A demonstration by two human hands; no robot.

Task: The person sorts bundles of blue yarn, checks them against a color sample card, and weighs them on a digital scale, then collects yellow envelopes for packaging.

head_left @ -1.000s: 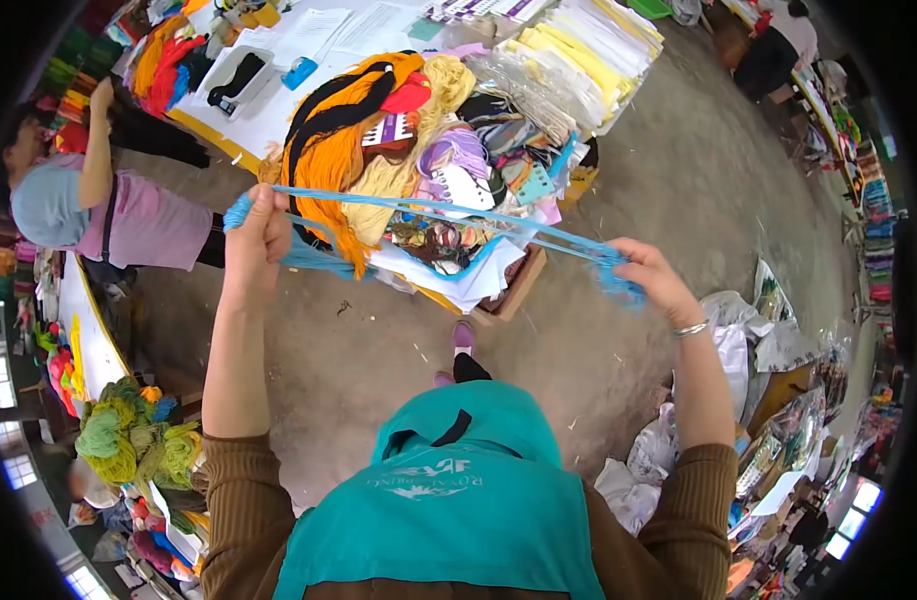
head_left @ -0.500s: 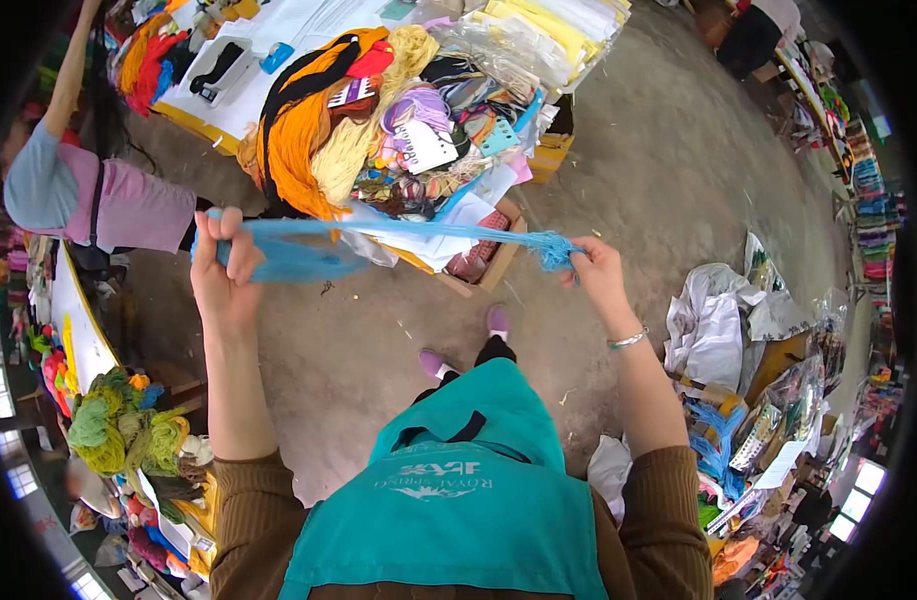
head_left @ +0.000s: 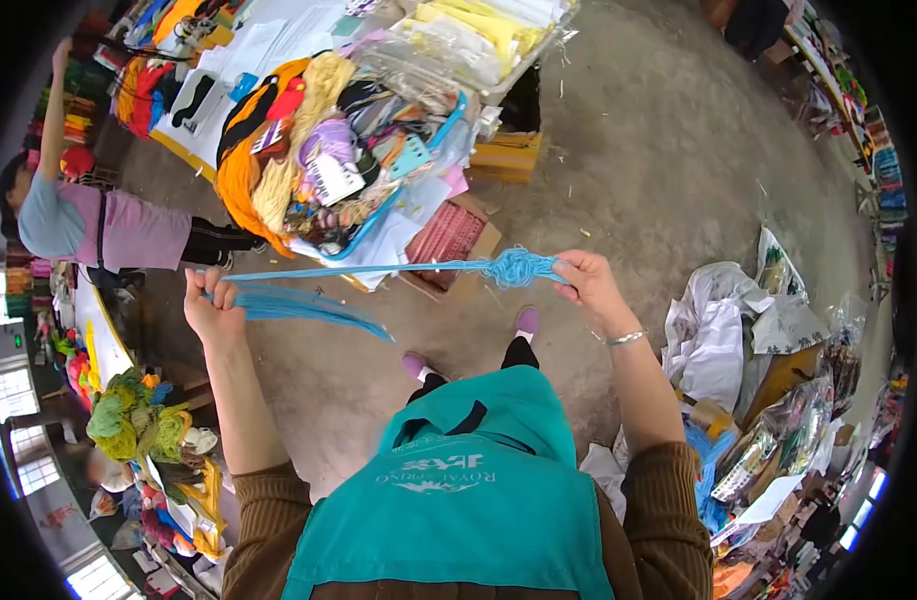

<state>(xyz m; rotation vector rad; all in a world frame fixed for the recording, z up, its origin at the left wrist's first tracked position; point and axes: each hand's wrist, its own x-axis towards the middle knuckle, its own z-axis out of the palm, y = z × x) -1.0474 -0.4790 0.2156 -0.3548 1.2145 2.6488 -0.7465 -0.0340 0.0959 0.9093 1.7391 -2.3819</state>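
Several heaped tables [head_left: 183, 156], littered floor [head_left: 633, 185], blue yarn [head_left: 518, 267]

Blue yarn [head_left: 418, 267]: bright light blue, made of lots of thin threads, held up in the air from one hand to the other.
Tight part [head_left: 448, 266]: pulled straight, nearly level, running from the left hand [head_left: 214, 305] to the curly lump.
Curly lump [head_left: 519, 267]: little loops all jumbled up in a fat ball, just beside the right hand [head_left: 590, 287].
Lump's end: pinched in the right hand's fingers.
Loose part [head_left: 313, 306]: a wide bunch coming out of the left hand, under the tight part, bending a bit and getting skinny at its tip.
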